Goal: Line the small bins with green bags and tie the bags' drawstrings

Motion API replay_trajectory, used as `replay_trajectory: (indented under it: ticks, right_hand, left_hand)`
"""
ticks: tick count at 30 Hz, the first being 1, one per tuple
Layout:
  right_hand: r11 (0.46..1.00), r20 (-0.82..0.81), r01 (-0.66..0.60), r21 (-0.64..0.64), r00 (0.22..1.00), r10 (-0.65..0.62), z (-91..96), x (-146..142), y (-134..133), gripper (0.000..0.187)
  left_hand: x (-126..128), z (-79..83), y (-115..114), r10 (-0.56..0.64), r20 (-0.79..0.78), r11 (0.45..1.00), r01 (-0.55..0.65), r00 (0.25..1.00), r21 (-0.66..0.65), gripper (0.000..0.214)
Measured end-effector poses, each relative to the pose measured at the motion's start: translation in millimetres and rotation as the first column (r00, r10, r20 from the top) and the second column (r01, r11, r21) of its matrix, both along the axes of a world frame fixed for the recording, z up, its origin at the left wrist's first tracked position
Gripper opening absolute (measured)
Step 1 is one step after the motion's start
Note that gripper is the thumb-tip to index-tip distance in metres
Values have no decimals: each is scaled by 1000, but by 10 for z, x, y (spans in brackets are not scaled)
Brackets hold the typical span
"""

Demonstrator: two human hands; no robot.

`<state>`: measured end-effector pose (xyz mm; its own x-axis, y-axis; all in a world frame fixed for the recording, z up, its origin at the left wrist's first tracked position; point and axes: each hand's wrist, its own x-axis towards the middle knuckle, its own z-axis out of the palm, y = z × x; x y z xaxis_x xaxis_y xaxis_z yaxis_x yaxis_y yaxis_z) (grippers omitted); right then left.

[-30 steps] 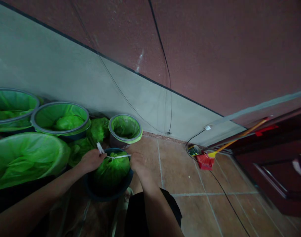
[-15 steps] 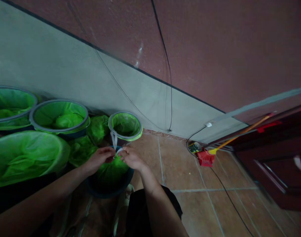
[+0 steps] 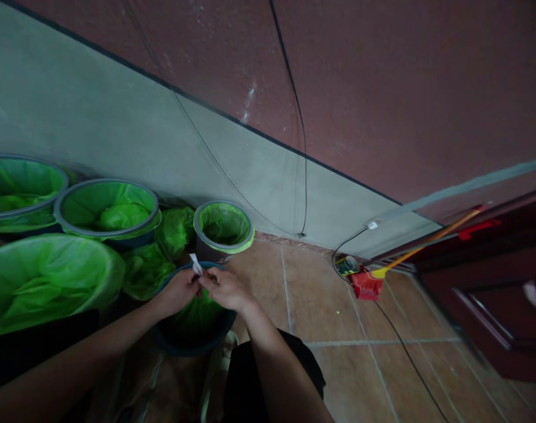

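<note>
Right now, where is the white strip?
The white strip is in the head view, left of centre, between the left hand and right hand, over the bucket.

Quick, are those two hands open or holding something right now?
Left hand: closed, fingers pinching at the white strip above the green bag.
Right hand: closed, pinching at the same strip; exact grip hidden.
</note>
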<state>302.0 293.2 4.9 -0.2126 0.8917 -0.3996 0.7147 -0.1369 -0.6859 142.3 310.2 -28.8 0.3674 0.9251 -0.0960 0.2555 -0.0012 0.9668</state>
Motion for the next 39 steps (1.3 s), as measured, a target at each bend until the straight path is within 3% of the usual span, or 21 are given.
replay_trajectory:
  ticks: [3,5,9,13,17,20,22,25,31,35,39]
  right_hand:
    - [998,98,-9,68,995,2,61,-4,-5,26]
    - [996,126,11,90,992,-22,71,1,-5,19]
    - [992,209,43,119,976,-67,45,21,-6,17]
    - [996,175,-35,86,984,19,58,47,-3,15]
    - [998,202,-64,1,977,62,71,65,-6,7]
    - [998,241,-69,9,968,65,44,60,-20,6]
    - [998,285,-62,33,957,50,28,49,-27,8]
    - [997,317,-53,61,948,31,34,25,-22,15]
    - [994,239,-93,65,968,75,118,-62,-6,25]
    - [998,193,-54,14,980,51,113,-72,10,16]
    - [995,-29,19,-100,999,-22,-45,-14,50,20]
  left_hand:
    - [-12,-81,19,-9,26,996,11,1000,-91,18]
    - [-13,-114,26,50,59,980,-37,997,-195,21]
    - [-14,-81,15,249,139,883,-165,959,-440,29]
    - [-29,-29,-18,331,182,828,-192,926,-527,31]
    - [-50,-41,-35,279,148,895,-201,949,-398,20]
    - [-65,-44,-22,144,140,971,-112,980,-213,14]
    - [-73,-45,-8,51,134,993,-36,990,-109,13]
    - [-74,-75,3,-15,69,1000,15,998,4,10]
    - [-46,-168,-53,37,-103,948,-3,994,319,18]
    - [-9,-134,-107,73,-70,929,-43,995,368,14]
    - [8,-99,-120,135,-83,959,-108,987,263,16]
